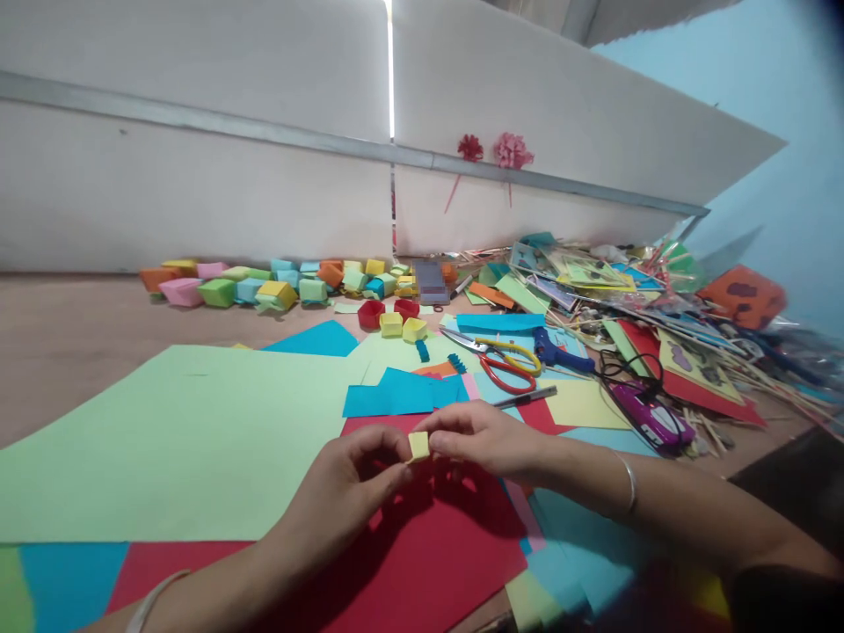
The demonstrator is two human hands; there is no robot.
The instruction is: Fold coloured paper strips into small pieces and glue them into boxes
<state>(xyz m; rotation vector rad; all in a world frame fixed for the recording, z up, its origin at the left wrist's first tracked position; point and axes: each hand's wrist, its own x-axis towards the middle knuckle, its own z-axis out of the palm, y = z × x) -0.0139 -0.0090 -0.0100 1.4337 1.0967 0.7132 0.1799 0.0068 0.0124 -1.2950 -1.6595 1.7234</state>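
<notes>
Between my two hands is a small folded piece of pale yellow paper (pixel 418 446), shaped like a little box. My left hand (pixel 360 470) pinches its left side between thumb and fingers. From the right, my right hand (pixel 471 435) grips the opposite side with its fingertips. Both hands hover low over a red paper sheet (pixel 422 545). Just beyond them lie blue paper strips (pixel 389 393). Farther back stand two small yellow paper boxes (pixel 391 325) beside red ones (pixel 370 314).
A large light green sheet (pixel 178 440) spreads to the left. Scissors (pixel 507 365), a blue glue gun (pixel 560 352) and a purple tool (pixel 646 413) with a black cord lie right. Colourful paper boxes (pixel 217 292) line the back; heaped craft scraps (pixel 593 272) fill the far right.
</notes>
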